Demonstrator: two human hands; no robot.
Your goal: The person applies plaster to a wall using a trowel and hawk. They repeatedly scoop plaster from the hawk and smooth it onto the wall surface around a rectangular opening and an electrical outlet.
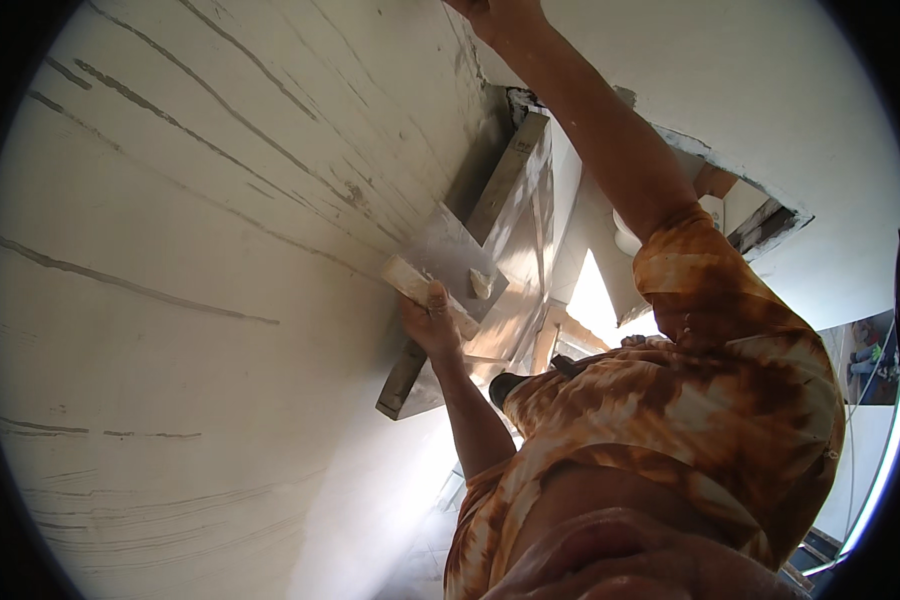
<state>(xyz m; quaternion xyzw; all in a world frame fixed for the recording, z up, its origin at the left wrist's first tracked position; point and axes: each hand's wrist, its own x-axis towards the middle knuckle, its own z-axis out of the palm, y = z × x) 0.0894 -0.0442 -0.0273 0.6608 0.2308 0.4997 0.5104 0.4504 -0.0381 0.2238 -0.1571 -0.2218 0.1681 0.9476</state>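
My left hand [433, 325] is closed around the pale, plaster-caked handle of a plastering trowel [447, 245]. The trowel has a wide, flat metal blade, and a small dab of white plaster [481, 284] sits on it near one edge. It is held close to the white wall, at about the middle of the view. My right arm reaches up past the trowel to the top edge, where my right hand [495, 14] is cut off. The fingers of that hand are out of sight, so whatever they touch or hold does not show.
A white wall [170, 330] with dark streaks fills the left side. Below the trowel runs a long plank [510, 180], its other end [402, 382] showing beyond my left hand. A rough-edged opening [770, 222] breaks the white surface at right. A person [870, 352] appears small at far right.
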